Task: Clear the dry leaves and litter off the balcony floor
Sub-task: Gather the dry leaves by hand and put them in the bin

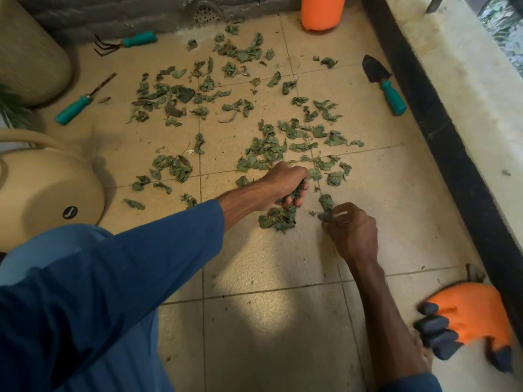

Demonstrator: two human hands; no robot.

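Dry green leaves [266, 148] lie scattered over the beige tiled balcony floor [271, 306], thickest in the middle and far part. My left hand [285, 185] reaches out over the floor and grips a bunch of leaves in its curled fingers. A small heap of leaves [278, 219] sits just below that hand. My right hand [352, 230] pinches a crumpled leaf [326, 203] that stands up from its fingertips, close to the right of the heap.
A beige watering can [42, 190] stands at the left and a ribbed planter [28, 52] behind it. A hand rake [124, 42], a teal-handled weeder [82, 101] and a trowel [382, 80] lie around the leaves. An orange container [322, 12] stands at the back; orange gloves [469, 321] lie at the right by the black kerb [452, 142].
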